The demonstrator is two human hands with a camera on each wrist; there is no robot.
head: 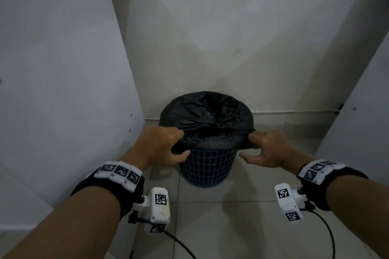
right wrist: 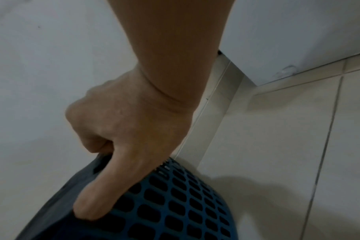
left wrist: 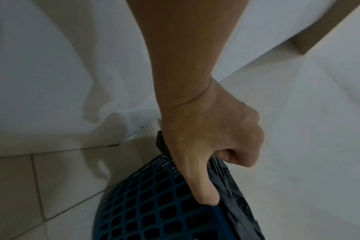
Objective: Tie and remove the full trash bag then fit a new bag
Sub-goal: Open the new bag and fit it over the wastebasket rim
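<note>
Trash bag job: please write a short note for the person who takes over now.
Left hand grips the black trash bag edge at the basket's left rim.
Right hand pinches the edge at the right rim.
The bag sits in the blue mesh basket on the tiled floor, folded over the rim.
Done: both edges gripped.
Left: tie, lift out, fit new bag; none in view.

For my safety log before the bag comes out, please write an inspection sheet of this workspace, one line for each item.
Surface: pale tiled floor, bare where visible.
Job's things: black trash bag folded over the rim of the blue lattice basket; not tied yet; no new bag seen.
Clutter: nothing seen.
Hands: left hand and right hand each grip the bag's edge at opposite sides of the rim.
Cables: black cables hang from the wrist cameras.
Surroundings: white wall behind, white panels on both sides.
</note>
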